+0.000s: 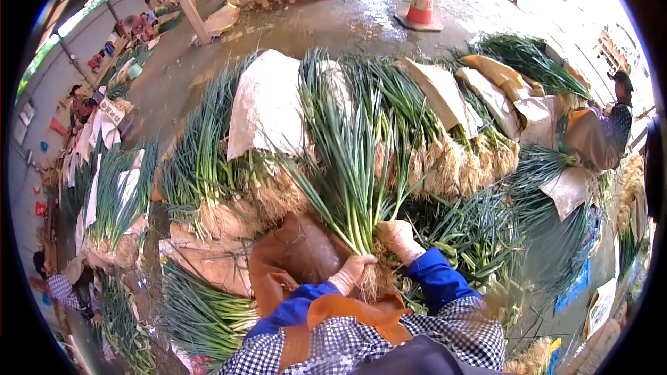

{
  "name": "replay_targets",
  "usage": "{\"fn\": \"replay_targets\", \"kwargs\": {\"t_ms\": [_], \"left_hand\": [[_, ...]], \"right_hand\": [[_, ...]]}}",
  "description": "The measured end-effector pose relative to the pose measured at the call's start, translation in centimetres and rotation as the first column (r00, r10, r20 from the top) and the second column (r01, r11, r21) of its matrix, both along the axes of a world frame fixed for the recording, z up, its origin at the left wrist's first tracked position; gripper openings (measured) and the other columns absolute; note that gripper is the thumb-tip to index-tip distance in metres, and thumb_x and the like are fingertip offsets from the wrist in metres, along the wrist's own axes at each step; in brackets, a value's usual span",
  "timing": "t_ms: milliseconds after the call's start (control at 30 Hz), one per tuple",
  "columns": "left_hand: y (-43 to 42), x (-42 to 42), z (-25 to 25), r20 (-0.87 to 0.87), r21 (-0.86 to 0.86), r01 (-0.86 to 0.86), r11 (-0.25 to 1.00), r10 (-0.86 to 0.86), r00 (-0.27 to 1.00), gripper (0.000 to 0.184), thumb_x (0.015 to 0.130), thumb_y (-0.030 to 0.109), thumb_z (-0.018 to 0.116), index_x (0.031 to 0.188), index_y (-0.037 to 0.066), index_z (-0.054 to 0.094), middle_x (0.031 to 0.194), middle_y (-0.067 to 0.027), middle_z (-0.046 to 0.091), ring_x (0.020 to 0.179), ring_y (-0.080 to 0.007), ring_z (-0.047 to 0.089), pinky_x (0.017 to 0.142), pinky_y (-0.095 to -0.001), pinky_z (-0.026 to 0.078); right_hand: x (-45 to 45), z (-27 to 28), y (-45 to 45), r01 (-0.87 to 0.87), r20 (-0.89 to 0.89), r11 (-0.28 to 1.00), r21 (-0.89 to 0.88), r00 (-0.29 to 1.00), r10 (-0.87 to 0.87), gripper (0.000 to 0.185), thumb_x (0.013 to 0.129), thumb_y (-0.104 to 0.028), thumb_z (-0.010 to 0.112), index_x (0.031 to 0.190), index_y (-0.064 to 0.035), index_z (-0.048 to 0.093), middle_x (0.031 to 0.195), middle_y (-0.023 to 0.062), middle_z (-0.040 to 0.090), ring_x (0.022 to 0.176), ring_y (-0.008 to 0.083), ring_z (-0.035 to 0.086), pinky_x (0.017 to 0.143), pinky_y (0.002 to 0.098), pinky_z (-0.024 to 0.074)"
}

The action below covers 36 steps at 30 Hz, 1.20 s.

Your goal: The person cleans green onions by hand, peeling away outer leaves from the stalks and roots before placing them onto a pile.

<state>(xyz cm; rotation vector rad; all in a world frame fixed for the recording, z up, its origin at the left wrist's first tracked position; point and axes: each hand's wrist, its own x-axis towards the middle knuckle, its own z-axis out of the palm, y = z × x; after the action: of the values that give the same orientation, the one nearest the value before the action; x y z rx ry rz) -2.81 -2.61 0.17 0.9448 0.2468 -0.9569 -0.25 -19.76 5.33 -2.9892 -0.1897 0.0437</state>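
A bunch of long green onions [354, 194] stands tilted in front of my lap, leaves pointing away from me and pale roots [372, 283] toward me. My left hand [352, 274] is wrapped round the lower white stems, just above the roots. On the other side of the stems, my right hand [399, 239] is closed with its fingertips against them; the fingers are partly hidden. Under the bunch, a brown apron [299, 246] covers my legs. Blue sleeves reach down to both wrists.
Root-end-first rows of green onions [465, 167] lie ahead, partly under pale sheets [267, 107]. Loose leaves [472, 236] heap up at my right, and more onions [201, 312] lie at my left. Farther off are a traffic cone [422, 0], a post [186, 1] and several people.
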Motion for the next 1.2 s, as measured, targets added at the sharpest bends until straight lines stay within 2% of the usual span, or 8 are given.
{"fn": "replay_targets", "kwargs": {"t_ms": [267,433,533,667,700,867,1000,1200], "left_hand": [[-0.6,-0.1,1.2,-0.081,0.047,-0.131,0.99,0.134,0.988,0.021,0.071,-0.002,0.057,0.092,-0.004,0.061,0.087,-0.0086,0.063,0.076,-0.0204,0.06,0.071,-0.0303,0.051],[-0.9,0.4,2.9,-0.013,-0.102,-0.246,0.964,0.246,0.969,0.018,0.072,-0.001,0.055,0.088,-0.004,0.061,0.081,-0.008,0.063,0.073,-0.0188,0.06,0.069,-0.0285,0.051],[-0.6,0.3,1.7,-0.082,-0.03,-0.23,0.973,0.227,0.97,0.016,0.071,0.001,0.055,0.085,-0.003,0.061,0.079,-0.0079,0.062,0.07,-0.0192,0.06,0.068,-0.0298,0.051],[-0.7,0.1,0.2,-0.046,-0.081,-0.214,0.973,0.211,0.976,0.018,0.072,-0.001,0.053,0.089,-0.003,0.06,0.08,-0.0082,0.062,0.071,-0.0192,0.061,0.069,-0.0291,0.051],[-0.7,0.3,0.0,-0.071,-0.099,-0.183,0.978,0.177,0.982,0.019,0.073,-0.002,0.053,0.091,-0.003,0.059,0.083,-0.009,0.062,0.073,-0.0197,0.061,0.069,-0.0292,0.052],[-0.7,0.2,-1.8,-0.05,-0.005,-0.173,0.985,0.173,0.984,0.029,0.073,-0.006,0.051,0.102,-0.004,0.056,0.094,-0.0115,0.061,0.08,-0.0228,0.061,0.074,-0.0316,0.051],[-0.2,0.3,0.2,-0.096,-0.04,-0.132,0.99,0.128,0.987,0.022,0.072,-0.004,0.054,0.093,-0.006,0.059,0.087,-0.0113,0.062,0.076,-0.0214,0.061,0.074,-0.0311,0.051],[0.0,0.1,0.4,-0.146,-0.023,-0.148,0.989,0.144,0.979,0.017,0.071,-0.003,0.054,0.087,-0.005,0.06,0.082,-0.0106,0.062,0.074,-0.0208,0.061,0.072,-0.0306,0.051]], "right_hand": [[-0.5,7.0,-1.0,-0.422,-0.045,0.858,0.294,0.89,0.453,0.021,0.078,-0.03,0.061,0.068,-0.0114,0.061,0.057,0.006,0.058,0.048,0.0233,0.056,0.045,0.0332,0.0442],[-3.8,8.3,-4.5,0.222,-0.351,0.275,0.936,0.673,0.651,0.026,0.084,-0.027,0.06,0.089,-0.0016,0.065,0.077,0.0013,0.064,0.07,0.0119,0.057,0.061,0.0276,0.0464],[-8.5,5.6,-6.5,0.41,-0.683,0.552,0.726,0.335,0.649,0.017,0.084,-0.021,0.059,0.089,-0.005,0.065,0.075,-0.0012,0.062,0.066,0.0111,0.055,0.056,0.026,0.0444],[-8.6,5.0,-6.4,0.085,-0.625,0.996,0.0,0.777,-0.066,0.053,0.078,-0.045,0.06,0.116,-0.0094,0.056,0.08,0.0085,0.066,0.077,0.0226,0.065,0.066,0.0311,0.0503],[-9.2,0.3,-6.4,0.336,-0.432,0.734,0.59,0.899,-0.065,0.055,0.077,-0.038,0.065,0.121,-0.0079,0.052,0.082,0.0092,0.066,0.074,0.0223,0.063,0.066,0.031,0.0502],[-3.9,6.4,-1.0,0.43,-0.421,-0.03,0.902,0.894,0.154,0.047,0.09,-0.017,0.054,0.133,-0.0068,0.039,0.111,0.0132,0.058,0.096,0.0151,0.057,0.085,0.0236,0.0438],[-1.3,3.6,-1.7,-0.123,-0.061,0.738,0.663,0.974,0.217,0.038,0.085,-0.013,0.058,0.122,-0.0106,0.051,0.087,0.0096,0.062,0.075,0.0228,0.061,0.066,0.0296,0.0492],[-0.9,3.3,-1.6,-0.344,-0.092,0.911,0.225,0.924,0.372,0.019,0.084,-0.023,0.051,0.093,-0.0091,0.061,0.067,0.011,0.058,0.066,0.0304,0.061,0.06,0.0388,0.0493]]}}
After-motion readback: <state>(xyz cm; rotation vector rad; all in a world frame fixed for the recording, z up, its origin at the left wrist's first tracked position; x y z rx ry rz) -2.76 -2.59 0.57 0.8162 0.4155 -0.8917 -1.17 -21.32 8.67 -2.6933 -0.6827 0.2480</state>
